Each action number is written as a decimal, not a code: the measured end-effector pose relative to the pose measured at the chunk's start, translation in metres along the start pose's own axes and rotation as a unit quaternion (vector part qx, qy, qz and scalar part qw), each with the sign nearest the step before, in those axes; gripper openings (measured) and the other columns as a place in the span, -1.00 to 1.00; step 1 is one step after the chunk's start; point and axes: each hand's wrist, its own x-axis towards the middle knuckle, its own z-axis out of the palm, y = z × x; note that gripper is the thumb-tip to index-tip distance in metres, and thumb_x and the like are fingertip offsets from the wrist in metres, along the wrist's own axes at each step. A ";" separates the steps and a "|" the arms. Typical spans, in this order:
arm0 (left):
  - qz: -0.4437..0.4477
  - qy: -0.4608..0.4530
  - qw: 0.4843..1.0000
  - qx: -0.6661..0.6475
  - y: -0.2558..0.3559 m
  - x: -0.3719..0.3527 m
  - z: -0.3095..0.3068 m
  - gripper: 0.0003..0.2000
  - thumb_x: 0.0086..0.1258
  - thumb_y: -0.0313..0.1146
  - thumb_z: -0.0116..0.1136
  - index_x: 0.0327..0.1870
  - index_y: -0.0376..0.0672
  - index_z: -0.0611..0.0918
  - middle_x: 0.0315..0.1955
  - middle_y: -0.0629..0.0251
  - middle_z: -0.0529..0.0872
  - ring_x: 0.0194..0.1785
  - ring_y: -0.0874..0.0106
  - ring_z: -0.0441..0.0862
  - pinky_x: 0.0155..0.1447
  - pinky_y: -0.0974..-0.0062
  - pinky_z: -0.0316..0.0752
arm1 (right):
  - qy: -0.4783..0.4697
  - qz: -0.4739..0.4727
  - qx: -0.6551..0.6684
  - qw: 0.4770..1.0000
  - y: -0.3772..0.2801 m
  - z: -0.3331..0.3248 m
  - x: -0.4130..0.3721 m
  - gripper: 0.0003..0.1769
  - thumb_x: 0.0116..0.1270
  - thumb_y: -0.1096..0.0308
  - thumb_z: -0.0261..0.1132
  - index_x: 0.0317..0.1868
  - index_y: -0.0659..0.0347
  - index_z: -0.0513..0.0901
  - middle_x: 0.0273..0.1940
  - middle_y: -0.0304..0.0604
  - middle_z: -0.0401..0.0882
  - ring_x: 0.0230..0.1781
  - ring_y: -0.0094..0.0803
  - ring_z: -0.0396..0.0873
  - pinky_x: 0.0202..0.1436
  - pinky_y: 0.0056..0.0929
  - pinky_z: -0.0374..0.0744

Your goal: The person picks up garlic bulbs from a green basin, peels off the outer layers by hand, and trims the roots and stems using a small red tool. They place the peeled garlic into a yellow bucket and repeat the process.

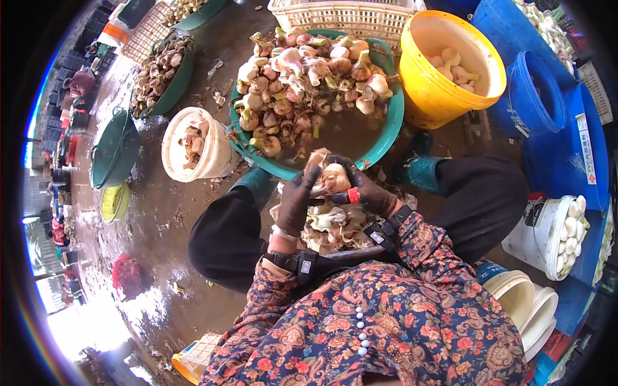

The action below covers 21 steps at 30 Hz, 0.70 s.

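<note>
A garlic bulb (335,179) with pale, loosened skin is held between my two dark-gloved hands, just over the near rim of a green basin (394,122). My left hand (297,198) grips the bulb from the left. From the right, my right hand (372,192) closes round it, and a small red piece (353,195) shows at its fingers; what it belongs to is hidden. Peeled-off garlic skins (331,228) lie heaped below my hands, between my knees. Unpeeled garlic bulbs (302,77) with stems fill much of the basin, with brownish water at its right side.
Right of the basin stands a yellow bucket (421,96) with several peeled bulbs. A white bucket (219,157) with scraps is at left. Further right are a white bucket of pale bulbs (531,238) and blue tubs (534,96). A plastic crate (347,22) stands behind the basin. The floor is wet.
</note>
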 end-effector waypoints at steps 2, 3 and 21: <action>0.051 -0.091 0.982 0.160 -0.005 0.000 -0.008 -0.60 0.26 -0.16 0.23 -0.06 -0.34 0.58 -0.28 0.25 0.68 -0.30 0.51 0.64 -0.27 0.60 0.56 | -0.001 0.012 0.003 1.000 -0.003 0.001 -0.001 -0.08 0.03 0.54 0.41 0.37 0.10 0.09 0.19 -0.14 0.29 0.19 -0.39 0.33 0.25 -0.41 0.37; 0.049 -0.075 0.986 0.142 -0.007 0.000 -0.012 -0.65 0.25 -0.23 0.25 -0.11 -0.35 0.60 -0.34 0.28 0.68 -0.32 0.53 0.64 -0.29 0.62 0.55 | 0.000 0.023 -0.003 1.000 -0.003 0.001 0.000 -0.07 0.05 0.48 0.41 0.38 0.12 0.07 0.19 -0.13 0.28 0.17 -0.40 0.34 0.23 -0.43 0.38; 0.163 -0.085 0.958 0.219 -0.012 0.012 -0.031 -0.64 0.34 -0.16 0.13 -0.09 -0.34 0.59 -0.33 0.29 0.67 -0.30 0.55 0.60 -0.27 0.61 0.50 | -0.012 0.061 -0.061 0.996 -0.011 0.000 -0.001 -0.23 0.14 0.25 0.36 0.29 0.34 0.22 0.16 -0.08 0.37 0.16 -0.38 0.36 0.25 -0.42 0.32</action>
